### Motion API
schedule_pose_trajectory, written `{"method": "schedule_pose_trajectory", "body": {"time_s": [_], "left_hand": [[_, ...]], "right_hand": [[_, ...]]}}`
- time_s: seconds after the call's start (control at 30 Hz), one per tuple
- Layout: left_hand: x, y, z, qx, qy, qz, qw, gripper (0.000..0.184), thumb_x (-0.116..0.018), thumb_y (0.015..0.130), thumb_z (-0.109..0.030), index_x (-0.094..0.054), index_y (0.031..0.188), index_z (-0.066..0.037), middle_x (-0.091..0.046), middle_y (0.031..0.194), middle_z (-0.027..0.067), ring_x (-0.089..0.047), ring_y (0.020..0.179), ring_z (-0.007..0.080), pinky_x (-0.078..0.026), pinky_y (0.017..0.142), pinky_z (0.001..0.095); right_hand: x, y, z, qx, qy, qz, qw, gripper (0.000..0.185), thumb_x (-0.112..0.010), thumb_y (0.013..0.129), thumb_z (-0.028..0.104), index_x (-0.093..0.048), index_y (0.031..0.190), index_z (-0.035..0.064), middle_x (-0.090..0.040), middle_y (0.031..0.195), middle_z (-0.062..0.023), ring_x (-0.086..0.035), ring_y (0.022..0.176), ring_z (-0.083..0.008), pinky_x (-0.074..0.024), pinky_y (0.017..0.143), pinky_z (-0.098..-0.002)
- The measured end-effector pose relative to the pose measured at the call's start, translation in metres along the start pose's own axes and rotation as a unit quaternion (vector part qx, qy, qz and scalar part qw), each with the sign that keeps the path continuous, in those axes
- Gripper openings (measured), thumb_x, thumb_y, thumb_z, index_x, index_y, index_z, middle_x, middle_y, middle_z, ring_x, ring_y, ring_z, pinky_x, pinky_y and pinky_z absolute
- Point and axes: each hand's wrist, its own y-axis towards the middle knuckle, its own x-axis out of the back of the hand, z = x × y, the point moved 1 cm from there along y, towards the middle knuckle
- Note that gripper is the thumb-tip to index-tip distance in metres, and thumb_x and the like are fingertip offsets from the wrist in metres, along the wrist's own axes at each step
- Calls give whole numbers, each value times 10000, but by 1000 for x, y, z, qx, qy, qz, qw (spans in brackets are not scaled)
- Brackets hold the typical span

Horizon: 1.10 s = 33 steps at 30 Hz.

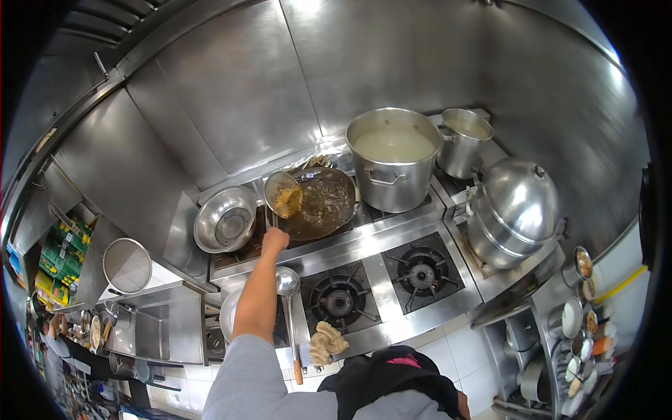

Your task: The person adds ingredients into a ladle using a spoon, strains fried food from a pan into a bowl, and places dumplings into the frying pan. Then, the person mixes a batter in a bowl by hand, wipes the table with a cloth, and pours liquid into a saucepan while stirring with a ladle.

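My left hand (pixel 275 241) is closed around the handle of a round strainer (pixel 279 185). Orange-yellow food bits (pixel 287 203) lie in the strainer, which is over the left side of a wide wok (pixel 329 192) of dark, bubbling liquid. Left of the hand is a steel bowl (pixel 204 225) with a round, mesh-like piece inside. A ladle (pixel 287 281) with a wooden handle end rests below my forearm's right side. Of my right hand (pixel 463 405), only a patch of skin shows beside the black apron; its fingers are hidden.
A large stockpot (pixel 392 178) of cloudy liquid stands right of the wok, with a smaller pot (pixel 458 157) behind. A domed steamer (pixel 514 210) sits farther right. Nearer are two burners (pixel 339 302), a crumpled cloth (pixel 327 343) and a sink (pixel 152 332). People (pixel 59 343) are at far left.
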Motion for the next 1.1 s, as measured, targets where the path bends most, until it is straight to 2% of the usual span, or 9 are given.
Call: {"method": "schedule_pose_trajectory", "body": {"time_s": [0.1, 0.2, 0.47, 0.53, 0.57, 0.6, 0.67, 0.93, 1.1], "left_hand": [[-37, 17, -8, 21, -27, 110, 993, 365, -548, 851, -177, -611, 1077, 102, -685, 1001, 305, -700, 925, 408, -560, 803, 447], [-53, 4, -24, 50, -211, 129, 968, 250, -495, 823, -133, -649, 711, 28, -619, 606, 189, -601, 479, 288, -456, 442, 415], [-71, -5, -50, 71, -351, 221, 907, 264, -471, 854, -143, -544, 634, -17, -521, 533, 106, -494, 422, 204, -362, 375, 339], [-62, -17, -58, 90, -365, 238, 896, 234, -457, 866, -143, -538, 685, -19, -511, 548, 92, -469, 417, 183, -350, 370, 329], [-58, -22, -61, 89, -365, 238, 896, 234, -457, 866, -143, -538, 685, -19, -511, 548, 92, -469, 417, 183, -350, 370, 329], [-53, -26, -64, 83, -355, 238, 900, 220, -448, 867, -137, -537, 704, -20, -512, 557, 89, -460, 415, 176, -343, 368, 321], [-55, -28, -61, 77, -346, 237, 904, 206, -439, 869, -131, -535, 723, -21, -514, 566, 86, -450, 413, 170, -337, 366, 313], [-6, -46, -34, 130, -490, 400, 764, 201, -507, 955, -147, -431, 769, -134, -330, 524, -40, -282, 384, 80, -222, 333, 256], [41, -39, -3, 108, -448, 302, 835, 200, -516, 949, -174, -452, 765, -130, -362, 522, -38, -286, 370, 86, -223, 330, 258]], "right_hand": [[-2, -3, 3, 15, -2, 3, 1000, 381, -486, 990, 291, -501, 1328, 113, -581, 1133, -119, -613, 931, -310, -529, 740, -488], [-1, -3, 4, 26, 3, 5, 1000, 390, -485, 993, 288, -494, 1340, 111, -577, 1155, -126, -609, 957, -318, -530, 757, -493], [21, 53, -60, 80, -8, -13, 997, 450, -490, 1006, 276, -450, 1413, 89, -547, 1309, -191, -577, 1131, -374, -516, 912, -545], [25, 81, -101, 212, -61, -29, 975, 466, -491, 1009, 273, -439, 1431, 83, -540, 1348, -207, -569, 1175, -388, -512, 951, -558], [27, 90, -116, 434, -208, -63, 874, 482, -500, 1004, 290, -432, 1433, 79, -536, 1346, -213, -568, 1175, -389, -505, 963, -560], [35, 89, -112, 434, -208, -63, 874, 482, -500, 1004, 290, -432, 1433, 79, -536, 1346, -213, -568, 1175, -389, -505, 963, -560], [53, 63, -83, 126, 85, 143, 978, 537, -539, 984, 338, -412, 1443, 89, -515, 1369, -209, -559, 1193, -388, -490, 989, -554], [18, 22, -7, 135, -89, 131, 978, 514, -525, 980, 344, -423, 1426, 110, -522, 1330, -169, -569, 1127, -350, -499, 925, -510], [2, 3, 1, -12, 14, -13, 1000, 398, -487, 988, 286, -500, 1347, 114, -587, 1179, -119, -609, 933, -299, -521, 760, -464]]}}
